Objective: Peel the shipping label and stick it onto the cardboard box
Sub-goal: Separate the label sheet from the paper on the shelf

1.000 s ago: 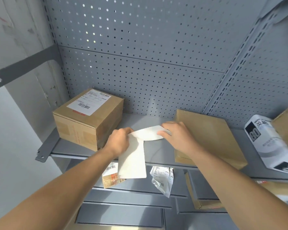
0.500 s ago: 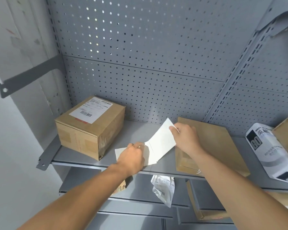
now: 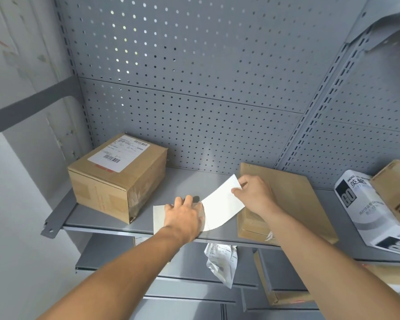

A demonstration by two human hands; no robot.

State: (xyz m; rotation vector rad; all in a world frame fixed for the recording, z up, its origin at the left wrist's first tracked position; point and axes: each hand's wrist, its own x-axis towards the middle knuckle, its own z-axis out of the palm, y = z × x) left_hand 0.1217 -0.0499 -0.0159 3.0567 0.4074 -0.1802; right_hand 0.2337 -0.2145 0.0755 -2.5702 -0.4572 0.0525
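Both hands [image 3: 185, 215] peel label [image 3: 222, 204] beside cardboard box [image 3: 284, 199].

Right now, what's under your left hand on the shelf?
The left hand presses the backing sheet flat on the shelf. Its left edge shows; the part under the palm is hidden.

The grey shelf [image 3: 187, 181] carries a labelled cardboard box [image 3: 118, 179] at 9 o'clock, backing sheet [image 3: 158, 218] centre, flat box [image 3: 293, 204] at 3 o'clock.
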